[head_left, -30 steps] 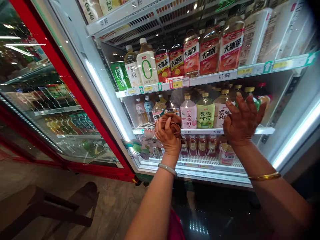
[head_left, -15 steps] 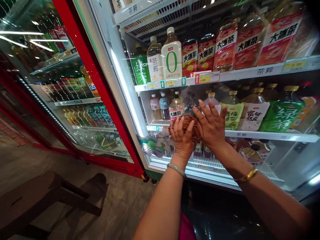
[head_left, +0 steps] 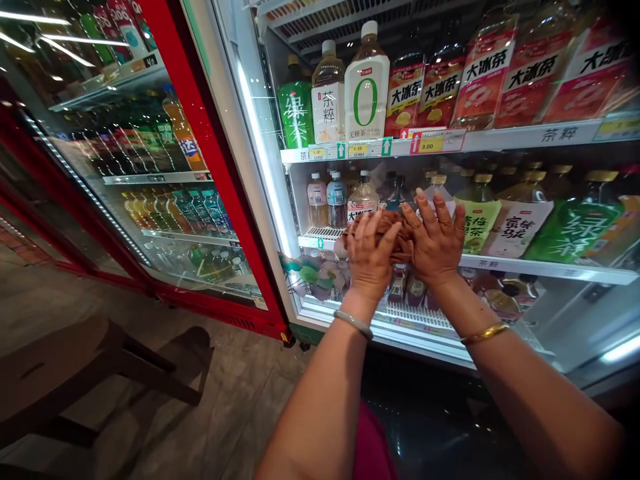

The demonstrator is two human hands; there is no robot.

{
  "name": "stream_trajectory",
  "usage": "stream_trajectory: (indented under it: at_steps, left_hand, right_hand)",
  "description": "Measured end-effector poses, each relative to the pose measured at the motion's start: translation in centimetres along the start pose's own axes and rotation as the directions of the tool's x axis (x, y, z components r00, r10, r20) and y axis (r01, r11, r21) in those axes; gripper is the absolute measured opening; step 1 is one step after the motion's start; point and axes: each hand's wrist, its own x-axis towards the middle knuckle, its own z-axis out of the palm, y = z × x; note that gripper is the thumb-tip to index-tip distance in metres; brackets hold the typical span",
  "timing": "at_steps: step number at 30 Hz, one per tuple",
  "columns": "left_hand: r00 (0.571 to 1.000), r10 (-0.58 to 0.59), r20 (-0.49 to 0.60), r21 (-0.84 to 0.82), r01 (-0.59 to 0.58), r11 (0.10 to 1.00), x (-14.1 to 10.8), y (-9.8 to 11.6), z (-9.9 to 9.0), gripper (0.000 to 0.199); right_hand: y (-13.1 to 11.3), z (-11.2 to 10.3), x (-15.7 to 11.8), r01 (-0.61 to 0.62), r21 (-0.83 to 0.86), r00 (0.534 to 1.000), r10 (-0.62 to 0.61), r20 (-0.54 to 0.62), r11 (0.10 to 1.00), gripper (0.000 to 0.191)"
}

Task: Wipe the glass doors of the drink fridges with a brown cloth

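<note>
My left hand (head_left: 371,257) presses a crumpled brown cloth (head_left: 403,248) against the glass door of a drinks fridge, its fingers curled over the cloth. Beside it my right hand (head_left: 436,235) lies with fingers spread on the glass, its thumb side at the cloth's right edge. How much cloth lies under the right palm is hidden. Behind both hands stand bottled drinks, among them an iced tea bottle (head_left: 363,197) and a yellow-green bottle (head_left: 481,217). A leaf decal (head_left: 320,275) shows low on the glass, left of my hands.
A red-framed fridge (head_left: 225,173) with more bottles stands to the left. On the floor at lower left is a brown stool (head_left: 65,380). Bottles also fill the upper shelf (head_left: 530,137) behind the glass.
The view has shifted, so the shelves appear moved and tilted. Both hands and the cloth have moved slightly right in view, staying against the glass. The left hand keeps its hold on the cloth.
</note>
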Motion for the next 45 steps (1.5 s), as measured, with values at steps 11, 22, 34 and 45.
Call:
stream_trajectory:
  at_steps: [11,22,34,45]
  left_hand:
    - [0.873,-0.465,-0.149,0.049,0.476,0.878,-2.6,3.9,2.3,0.054]
    - [0.912,-0.398,-0.098,0.03,0.403,0.915,-2.1,1.5,1.9,0.055]
    - [0.79,-0.603,0.109,-0.214,0.611,0.762,-1.9,8.5,3.6,0.085]
    - [0.849,-0.489,0.201,-0.516,0.516,0.684,0.5,13.0,3.2,0.067]
  right_hand:
    - [0.1,-0.3,0.1,-0.065,0.068,0.992,0.057,0.113,0.996,0.061]
    - [1.3,-1.7,0.1,0.047,0.178,0.971,-0.087,0.223,0.983,0.058]
    - [2.5,-7.2,-6.5,0.095,0.464,0.919,-0.257,0.3,0.881,0.089]
    - [5.0,-7.2,-4.7,0.108,0.363,0.991,-0.128,0.031,0.926,0.054]
